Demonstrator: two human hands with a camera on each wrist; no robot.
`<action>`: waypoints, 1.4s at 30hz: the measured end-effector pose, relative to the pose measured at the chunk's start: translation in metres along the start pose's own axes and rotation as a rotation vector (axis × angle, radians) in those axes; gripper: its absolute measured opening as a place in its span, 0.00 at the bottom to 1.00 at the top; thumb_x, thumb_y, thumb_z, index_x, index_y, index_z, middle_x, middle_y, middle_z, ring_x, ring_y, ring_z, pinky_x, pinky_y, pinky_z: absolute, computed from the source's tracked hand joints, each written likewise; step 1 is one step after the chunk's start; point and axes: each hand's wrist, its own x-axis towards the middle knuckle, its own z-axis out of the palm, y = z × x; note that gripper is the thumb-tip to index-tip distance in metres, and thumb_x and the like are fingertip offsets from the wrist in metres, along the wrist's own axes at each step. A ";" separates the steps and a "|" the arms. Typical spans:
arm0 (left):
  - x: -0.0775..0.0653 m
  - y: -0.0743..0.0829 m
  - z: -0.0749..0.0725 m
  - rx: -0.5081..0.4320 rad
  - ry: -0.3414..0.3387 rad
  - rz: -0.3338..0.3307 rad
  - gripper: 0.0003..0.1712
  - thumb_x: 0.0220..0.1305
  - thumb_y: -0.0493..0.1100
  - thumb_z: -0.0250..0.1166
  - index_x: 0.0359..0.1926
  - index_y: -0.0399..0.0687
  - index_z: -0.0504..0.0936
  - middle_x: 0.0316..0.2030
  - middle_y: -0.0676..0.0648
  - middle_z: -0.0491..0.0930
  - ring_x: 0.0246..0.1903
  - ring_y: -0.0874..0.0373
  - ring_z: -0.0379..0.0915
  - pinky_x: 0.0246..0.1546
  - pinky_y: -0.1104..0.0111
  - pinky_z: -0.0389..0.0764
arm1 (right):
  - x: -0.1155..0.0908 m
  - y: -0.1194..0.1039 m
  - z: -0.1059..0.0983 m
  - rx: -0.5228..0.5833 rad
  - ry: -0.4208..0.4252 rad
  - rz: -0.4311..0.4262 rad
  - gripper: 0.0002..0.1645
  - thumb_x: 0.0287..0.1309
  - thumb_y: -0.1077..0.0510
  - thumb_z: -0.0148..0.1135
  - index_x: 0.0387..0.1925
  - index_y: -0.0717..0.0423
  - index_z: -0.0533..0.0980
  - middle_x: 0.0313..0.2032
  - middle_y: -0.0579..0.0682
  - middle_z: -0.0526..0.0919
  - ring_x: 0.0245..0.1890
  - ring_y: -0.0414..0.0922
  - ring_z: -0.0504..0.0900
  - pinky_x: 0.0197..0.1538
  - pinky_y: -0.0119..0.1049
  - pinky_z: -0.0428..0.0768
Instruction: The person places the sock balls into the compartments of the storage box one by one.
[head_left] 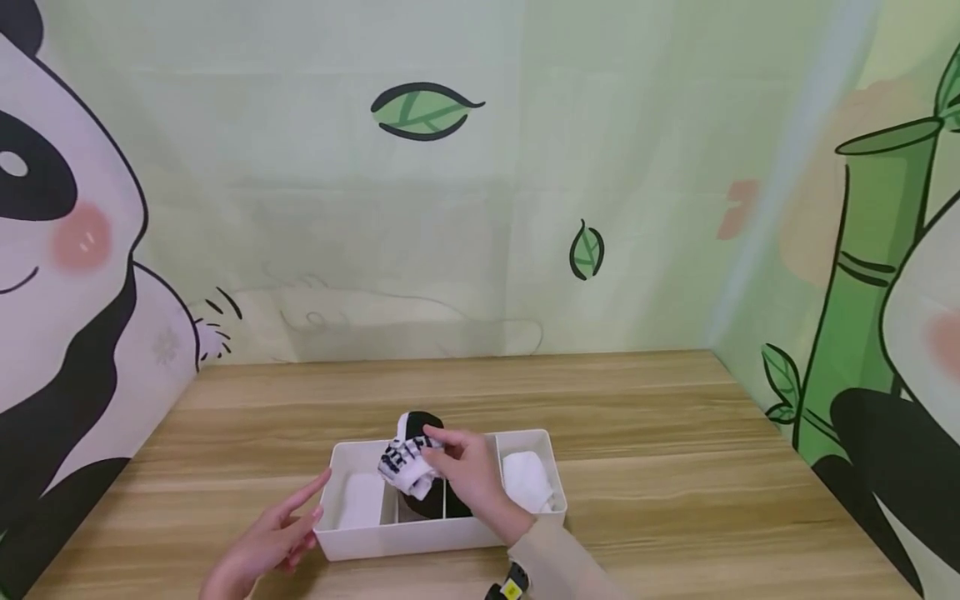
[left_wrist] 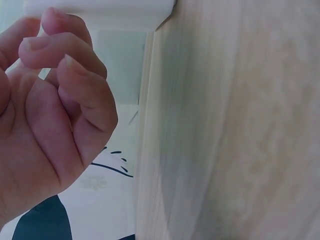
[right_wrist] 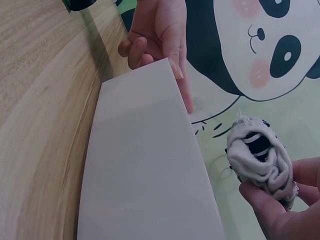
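My right hand (head_left: 476, 475) pinches a rolled sock (head_left: 408, 465), white with black markings, between thumb and fingers above a white divided box (head_left: 412, 537). In the right wrist view the sock bundle (right_wrist: 260, 155) shows a folded opening with black and white inside. Directly behind it, a black piece with a white band (head_left: 422, 423) shows; whether it belongs to the same bundle I cannot tell. At the box's left end, my left hand (head_left: 266, 537) touches the wall with its index finger extended. Its other fingers bend loosely in the left wrist view.
Black cloth (head_left: 429, 505) lies in a middle compartment, partly hidden by the sock. More black cloth (head_left: 457, 502) shows beside it, under my right hand. A white cloth bundle (head_left: 527, 481) fills the right compartment. The box stands on a wooden table (head_left: 645, 433) before a panda-print backdrop (head_left: 300, 208).
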 end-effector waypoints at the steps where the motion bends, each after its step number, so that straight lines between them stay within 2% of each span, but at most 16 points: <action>1: 0.000 0.001 0.000 0.000 -0.001 0.000 0.34 0.66 0.50 0.50 0.68 0.51 0.45 0.19 0.49 0.67 0.16 0.61 0.59 0.18 0.72 0.64 | 0.000 -0.001 0.002 0.004 -0.002 0.002 0.17 0.50 0.71 0.60 0.45 0.73 0.74 0.38 0.64 0.78 0.26 0.37 0.72 0.27 0.23 0.73; 6: 0.000 0.001 0.000 -0.004 -0.003 0.000 0.35 0.66 0.50 0.50 0.67 0.50 0.45 0.19 0.50 0.66 0.15 0.62 0.59 0.18 0.72 0.64 | 0.001 0.000 0.010 -0.039 -0.014 0.034 0.17 0.51 0.69 0.60 0.45 0.69 0.76 0.40 0.61 0.79 0.29 0.38 0.73 0.28 0.24 0.73; 11: 0.000 0.001 0.000 -0.004 -0.002 0.001 0.34 0.66 0.50 0.50 0.67 0.49 0.45 0.19 0.50 0.66 0.15 0.62 0.59 0.18 0.72 0.64 | 0.003 0.000 0.017 -0.087 -0.031 0.031 0.17 0.51 0.68 0.61 0.45 0.67 0.76 0.40 0.59 0.79 0.28 0.37 0.73 0.27 0.24 0.72; 15: 0.000 0.001 0.001 0.004 0.000 0.006 0.34 0.67 0.48 0.49 0.67 0.49 0.45 0.19 0.49 0.66 0.15 0.62 0.59 0.17 0.72 0.64 | 0.003 -0.001 0.023 -0.102 -0.069 0.027 0.17 0.51 0.68 0.60 0.46 0.67 0.76 0.40 0.58 0.79 0.26 0.37 0.72 0.26 0.24 0.71; 21: 0.000 0.003 0.001 0.018 0.001 0.023 0.33 0.67 0.48 0.49 0.67 0.47 0.46 0.19 0.50 0.66 0.14 0.63 0.59 0.17 0.72 0.64 | 0.004 0.000 0.030 -0.184 -0.128 0.045 0.18 0.50 0.69 0.61 0.47 0.65 0.76 0.41 0.55 0.80 0.25 0.35 0.70 0.25 0.25 0.70; 26: 0.000 0.003 0.001 0.025 0.005 0.014 0.33 0.67 0.48 0.49 0.67 0.47 0.46 0.19 0.49 0.67 0.15 0.62 0.59 0.17 0.72 0.64 | 0.004 0.001 0.034 -0.190 -0.159 0.049 0.19 0.49 0.70 0.61 0.47 0.65 0.76 0.41 0.56 0.80 0.25 0.35 0.71 0.25 0.25 0.70; 28: 0.001 0.003 0.000 0.025 0.002 0.025 0.32 0.67 0.48 0.49 0.67 0.49 0.48 0.19 0.49 0.67 0.15 0.63 0.59 0.17 0.72 0.64 | 0.004 0.002 0.035 -0.194 -0.172 0.045 0.20 0.48 0.71 0.61 0.47 0.66 0.76 0.42 0.56 0.79 0.25 0.35 0.71 0.25 0.25 0.70; 31: 0.001 0.002 -0.001 0.025 0.000 0.040 0.30 0.67 0.48 0.49 0.68 0.61 0.51 0.19 0.49 0.67 0.15 0.63 0.59 0.17 0.73 0.63 | 0.005 0.002 0.035 -0.205 -0.186 0.030 0.20 0.47 0.71 0.62 0.47 0.66 0.75 0.41 0.57 0.79 0.25 0.35 0.71 0.25 0.24 0.70; 33: 0.001 0.002 -0.001 0.027 0.002 0.040 0.29 0.67 0.48 0.49 0.67 0.65 0.53 0.19 0.49 0.67 0.15 0.63 0.58 0.17 0.73 0.63 | 0.005 0.002 0.036 -0.201 -0.195 0.022 0.20 0.47 0.71 0.62 0.46 0.67 0.75 0.40 0.57 0.80 0.24 0.35 0.70 0.24 0.24 0.69; 35: 0.001 0.002 -0.001 0.026 0.005 0.038 0.29 0.67 0.48 0.49 0.67 0.66 0.53 0.19 0.50 0.67 0.15 0.63 0.58 0.17 0.73 0.63 | 0.005 0.002 0.037 -0.198 -0.201 0.022 0.20 0.47 0.71 0.62 0.46 0.67 0.75 0.38 0.57 0.80 0.24 0.35 0.70 0.23 0.24 0.68; 37: 0.001 0.002 -0.001 0.025 0.003 0.041 0.30 0.67 0.48 0.49 0.68 0.59 0.52 0.19 0.49 0.67 0.15 0.63 0.58 0.17 0.72 0.63 | 0.004 0.001 0.038 -0.199 -0.207 0.028 0.21 0.46 0.71 0.63 0.46 0.67 0.76 0.37 0.56 0.80 0.25 0.36 0.72 0.24 0.24 0.70; 40: 0.001 0.002 0.000 0.019 0.006 0.032 0.30 0.67 0.48 0.49 0.67 0.62 0.52 0.19 0.50 0.67 0.15 0.63 0.58 0.17 0.73 0.63 | 0.004 0.001 0.039 -0.212 -0.217 0.043 0.19 0.45 0.71 0.63 0.44 0.67 0.77 0.34 0.56 0.81 0.27 0.38 0.75 0.26 0.24 0.72; 42: 0.000 0.002 0.000 0.019 0.005 0.032 0.28 0.67 0.48 0.49 0.66 0.70 0.54 0.19 0.50 0.67 0.15 0.63 0.58 0.17 0.73 0.63 | 0.003 0.002 0.039 -0.221 -0.226 0.043 0.18 0.45 0.72 0.62 0.43 0.68 0.77 0.33 0.57 0.81 0.29 0.40 0.76 0.28 0.25 0.73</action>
